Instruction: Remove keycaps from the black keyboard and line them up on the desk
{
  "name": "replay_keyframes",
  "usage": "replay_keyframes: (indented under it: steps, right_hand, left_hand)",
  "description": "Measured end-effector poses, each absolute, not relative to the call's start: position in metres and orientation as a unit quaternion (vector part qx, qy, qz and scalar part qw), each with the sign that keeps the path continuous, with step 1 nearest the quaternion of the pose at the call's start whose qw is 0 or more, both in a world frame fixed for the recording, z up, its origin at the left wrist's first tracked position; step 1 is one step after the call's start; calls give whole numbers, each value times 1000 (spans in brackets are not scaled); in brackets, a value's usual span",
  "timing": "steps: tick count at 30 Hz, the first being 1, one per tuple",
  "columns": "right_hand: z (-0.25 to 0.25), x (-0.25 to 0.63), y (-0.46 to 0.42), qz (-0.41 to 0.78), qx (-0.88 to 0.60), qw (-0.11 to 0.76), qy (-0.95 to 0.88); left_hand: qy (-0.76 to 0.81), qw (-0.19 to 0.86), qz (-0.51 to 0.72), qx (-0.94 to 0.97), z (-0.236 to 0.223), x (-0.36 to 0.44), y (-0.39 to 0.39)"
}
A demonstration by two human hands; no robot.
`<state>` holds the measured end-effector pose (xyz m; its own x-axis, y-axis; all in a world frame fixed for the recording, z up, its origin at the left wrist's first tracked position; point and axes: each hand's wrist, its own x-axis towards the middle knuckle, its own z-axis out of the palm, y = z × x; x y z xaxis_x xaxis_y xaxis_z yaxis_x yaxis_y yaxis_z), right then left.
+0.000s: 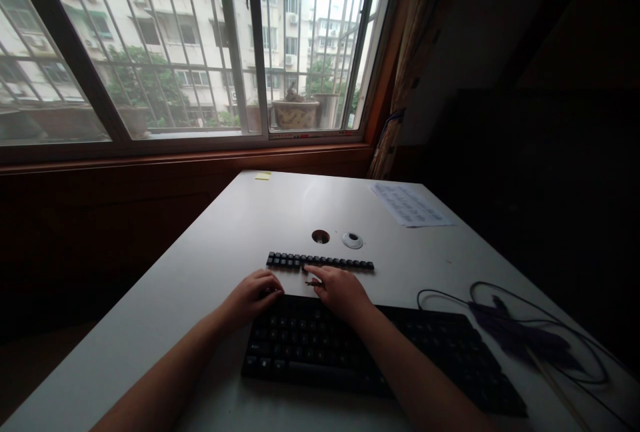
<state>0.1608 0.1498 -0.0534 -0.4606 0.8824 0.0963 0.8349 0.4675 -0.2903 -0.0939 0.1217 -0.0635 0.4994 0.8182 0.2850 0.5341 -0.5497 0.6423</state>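
A black keyboard (350,352) lies on the white desk (210,265) in front of me. Just beyond it, a row of loose black keycaps (325,262) is lined up on the desk. My left hand (253,299) rests at the keyboard's top left corner with its fingers curled; what they hold, if anything, is hidden. My right hand (340,291) hovers over the keyboard's top edge, fingers pinched on a small dark tool (313,283) right beside the keycap row.
A cable hole (321,237) and its white cover (353,240) sit behind the keycaps. A printed sheet (411,205) lies at the far right, a yellow sticky note (263,176) at the far edge. Black cables (525,325) and a purple brush (520,339) lie right of the keyboard.
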Motion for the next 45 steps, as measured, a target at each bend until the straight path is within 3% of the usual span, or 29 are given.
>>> replay_keyframes:
  steps: [45]
  right_hand:
    - [-57,159,152,83,-432,135,-888]
  left_hand:
    - [416,237,275,834,-65,-94,124]
